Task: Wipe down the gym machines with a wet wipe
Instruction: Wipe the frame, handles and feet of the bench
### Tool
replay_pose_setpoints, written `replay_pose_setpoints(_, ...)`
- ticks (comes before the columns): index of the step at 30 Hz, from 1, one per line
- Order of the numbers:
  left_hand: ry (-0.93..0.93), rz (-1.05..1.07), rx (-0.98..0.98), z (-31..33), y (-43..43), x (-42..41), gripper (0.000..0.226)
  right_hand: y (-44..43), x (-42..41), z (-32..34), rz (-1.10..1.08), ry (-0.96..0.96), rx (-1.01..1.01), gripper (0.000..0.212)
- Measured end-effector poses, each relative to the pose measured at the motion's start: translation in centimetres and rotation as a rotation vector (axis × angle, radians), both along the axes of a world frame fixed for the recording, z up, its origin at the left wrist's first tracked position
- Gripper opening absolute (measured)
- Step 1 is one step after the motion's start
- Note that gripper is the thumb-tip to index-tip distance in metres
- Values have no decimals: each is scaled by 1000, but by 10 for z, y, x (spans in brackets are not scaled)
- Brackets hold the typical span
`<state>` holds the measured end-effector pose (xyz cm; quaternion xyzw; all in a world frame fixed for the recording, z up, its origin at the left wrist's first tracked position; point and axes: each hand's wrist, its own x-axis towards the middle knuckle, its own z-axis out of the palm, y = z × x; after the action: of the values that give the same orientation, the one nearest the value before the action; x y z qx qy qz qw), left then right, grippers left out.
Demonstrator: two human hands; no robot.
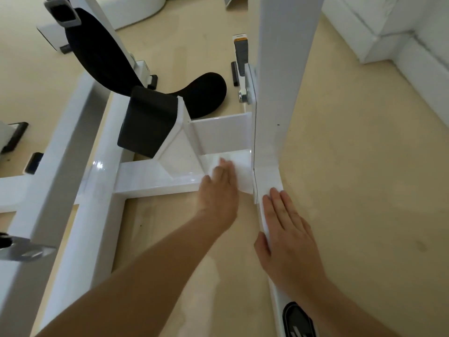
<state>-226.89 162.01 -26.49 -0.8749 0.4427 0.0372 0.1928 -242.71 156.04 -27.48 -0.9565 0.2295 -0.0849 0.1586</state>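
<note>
Nearest, the right hand (289,234) lies flat and open on the low white frame rail (266,215), fingers spread, gripping nothing; it seems only to steady the person. A little further on, the left hand (220,190) presses palm-down on the white crossbar (155,177), its fingers laid over a pale wet wipe (239,171) that shows beside and beyond the fingertips, pinned flat against the metal, not bunched in a fist. The wipe sits just short of the joint where the crossbar meets the tall white upright (277,81).

To do this stroke well, I'd judge the palm should keep even pressure and carry the wipe right into that corner seam and up the gusset plate (179,152), where grime collects. Beyond stand the black pad (148,120) and the black seat (97,52), apparently not yet reached.
</note>
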Motion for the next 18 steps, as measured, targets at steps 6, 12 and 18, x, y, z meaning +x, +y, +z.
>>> replay_pose_setpoints(6,100,108,-27,5,7,12,85,-2,-2,-4,7,-57,-9,67)
replay_pose_setpoints(12,148,108,-57,4,-1,2,91,-5,0,-5,38,-10,45,69)
replay_pose_setpoints(18,73,85,-45,13,20,16,86,-53,5,75,463,596,-185,70)
